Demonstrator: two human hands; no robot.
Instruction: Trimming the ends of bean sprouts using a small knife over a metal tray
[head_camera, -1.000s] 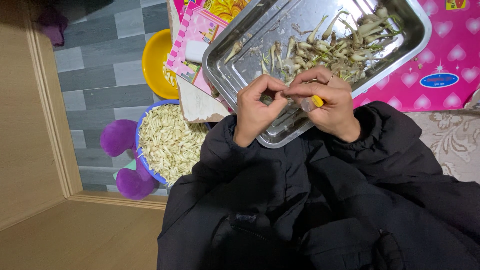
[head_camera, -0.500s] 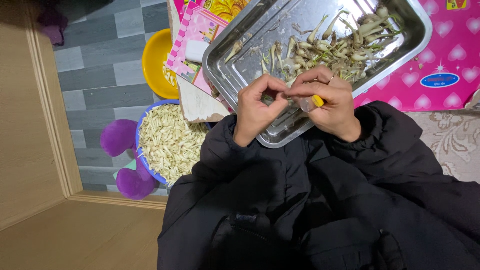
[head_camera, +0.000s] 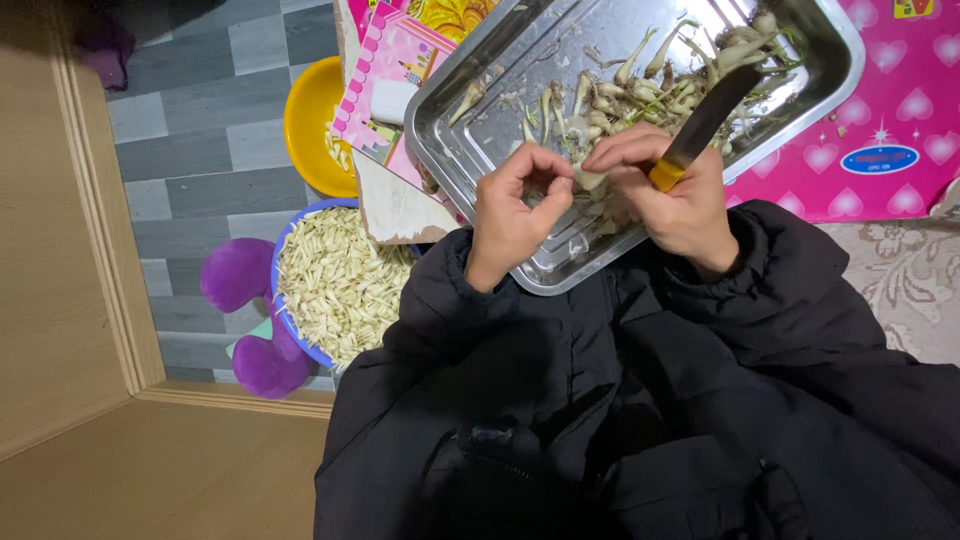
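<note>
Gripping a yellow-handled knife (head_camera: 700, 125) with blade angled toward one o'clock, the right hand (head_camera: 675, 190) steadies a pale bulb (head_camera: 590, 180) over the steel tray (head_camera: 480, 110) while the left hand (head_camera: 515, 205) pinches its fingertips narrowly beside it.

Black puffy jacket, long sleeves (head_camera: 760, 250), front zip; bare hands.

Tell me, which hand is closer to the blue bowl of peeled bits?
Left. The left hand is just right of the blue bowl; the right hand, holding a knife, is farther away.
</note>
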